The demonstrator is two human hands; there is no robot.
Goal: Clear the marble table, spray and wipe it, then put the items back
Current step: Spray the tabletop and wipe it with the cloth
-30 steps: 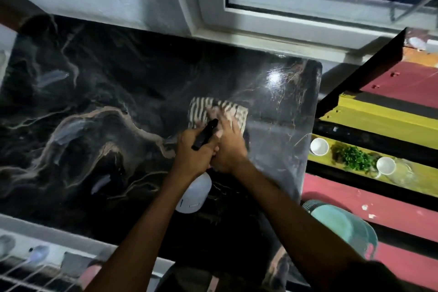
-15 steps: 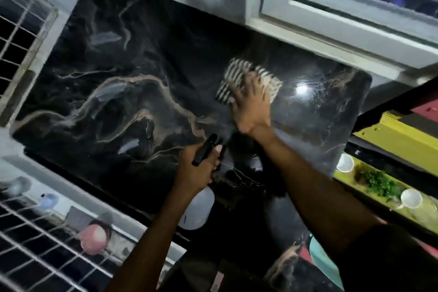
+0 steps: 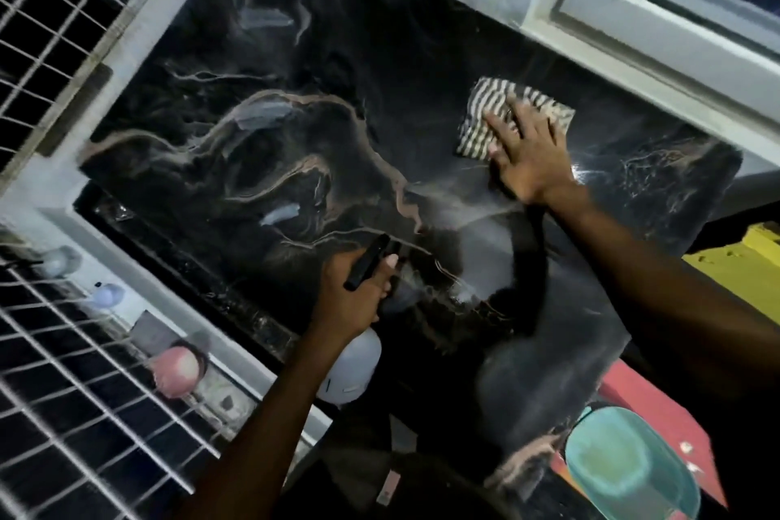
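Head view: left hand [image 3: 358, 291] grasps the white spray bottle with black trigger [image 3: 352, 367]; right hand [image 3: 527, 152], fingers flat, presses the striped cloth [image 3: 485, 114] on the black marble bench [image 3: 253, 160]. Risk: overspray wetting the right hand, causing slippage.

The table [image 3: 295, 165] is black marble with tan and whitish veins. The cloth [image 3: 485, 118], right of centre in the upper half, is striped black and white. The spray bottle [image 3: 352, 372], lower centre, has a white body and black head. At lower right a lid [image 3: 624, 464] is teal beside a red board [image 3: 658, 401]; a yellow board [image 3: 743, 262] sits at the right edge. White grilles [image 3: 63, 13] cover the left.
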